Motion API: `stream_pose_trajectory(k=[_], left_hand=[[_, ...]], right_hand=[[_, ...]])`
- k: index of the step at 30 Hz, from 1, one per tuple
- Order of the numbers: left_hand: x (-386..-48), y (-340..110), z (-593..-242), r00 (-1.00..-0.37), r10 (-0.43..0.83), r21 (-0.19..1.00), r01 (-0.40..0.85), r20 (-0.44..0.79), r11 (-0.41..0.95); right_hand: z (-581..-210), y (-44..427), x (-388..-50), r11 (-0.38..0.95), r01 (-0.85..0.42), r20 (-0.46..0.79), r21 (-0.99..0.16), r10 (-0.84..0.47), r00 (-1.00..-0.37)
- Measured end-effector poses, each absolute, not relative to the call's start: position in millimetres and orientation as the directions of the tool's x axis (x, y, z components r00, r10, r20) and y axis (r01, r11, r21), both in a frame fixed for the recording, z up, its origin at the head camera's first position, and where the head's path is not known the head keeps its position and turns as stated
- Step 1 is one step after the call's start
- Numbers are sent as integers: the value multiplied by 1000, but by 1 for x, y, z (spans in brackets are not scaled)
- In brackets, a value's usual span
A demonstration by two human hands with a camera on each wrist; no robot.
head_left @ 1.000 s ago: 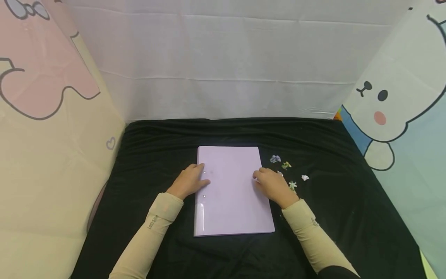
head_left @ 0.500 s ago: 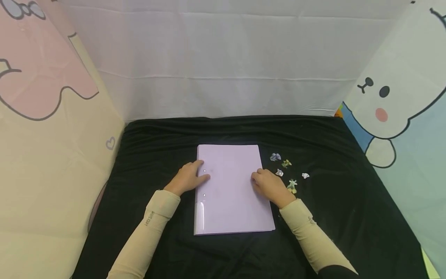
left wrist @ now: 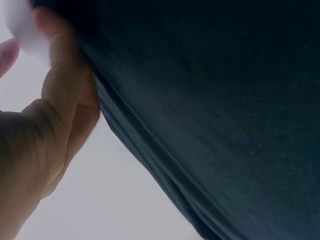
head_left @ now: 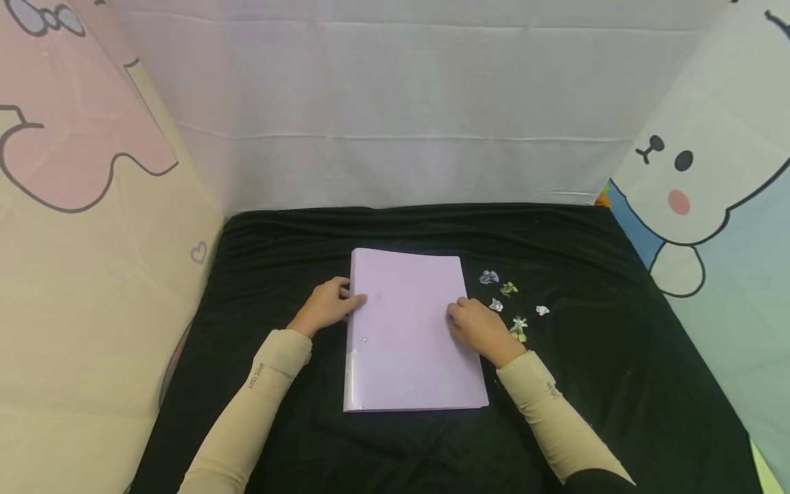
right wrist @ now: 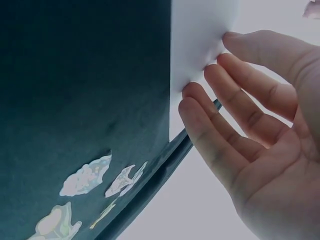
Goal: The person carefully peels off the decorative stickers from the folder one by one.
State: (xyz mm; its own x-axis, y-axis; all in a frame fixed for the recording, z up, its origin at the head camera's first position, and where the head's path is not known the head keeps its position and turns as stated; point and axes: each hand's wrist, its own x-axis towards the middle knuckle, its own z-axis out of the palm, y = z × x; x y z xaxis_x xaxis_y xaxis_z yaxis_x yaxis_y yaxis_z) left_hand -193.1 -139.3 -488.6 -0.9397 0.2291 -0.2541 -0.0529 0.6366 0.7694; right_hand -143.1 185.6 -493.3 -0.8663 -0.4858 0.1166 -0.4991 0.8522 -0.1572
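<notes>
A lilac ring binder [head_left: 404,336] lies closed on the black cloth, its spine to the left and the spine's far end slightly raised. My left hand [head_left: 324,305] grips the spine edge, thumb on the cover and fingers down the outer side. In the left wrist view the left hand [left wrist: 57,107] shows from behind, with a blurred bit of binder [left wrist: 25,32] at its tips. My right hand [head_left: 484,333] rests its fingertips on the cover near the right edge. In the right wrist view the right hand [right wrist: 265,120] has loosely bent, spread fingers touching the binder [right wrist: 197,37].
Several small flower-like cut-outs lie right of the binder: a bluish cut-out [head_left: 489,277], a yellow-green one [head_left: 509,289] and a white one [head_left: 542,311] among them. The black cloth [head_left: 592,412] covers the table. A white curtain [head_left: 395,103] hangs behind, with printed fabric [head_left: 691,274] at the right.
My left hand has shifted left, from lying over the binder's left edge to gripping its spine. The spine's far end has risen a little. The right hand has hardly moved.
</notes>
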Motion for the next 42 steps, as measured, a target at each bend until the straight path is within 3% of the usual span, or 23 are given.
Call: stream_pose_trajectory(k=[16,22,30,35,42], left_hand=[[-206,-125,-446,-952,264,771,52,-153,634],[-209,-118,-426,-952,280,760,91,-123,644],[-212,-111,-410,-952,292,752,125,-93,647],[-212,-108,-405,-954,288,752,126,-87,647],[-212,-106,-400,-950,304,753,146,-75,642]], right_hand=[[-475,200,-144,861,-458,52,-220,-459,-887],[-451,211,-144,837,-512,73,-192,-508,-858],[-405,210,-145,733,-661,176,-160,-638,-750],[-371,192,-145,614,-778,208,-134,-750,-628],[-324,152,-145,433,-900,122,-55,-891,-437]])
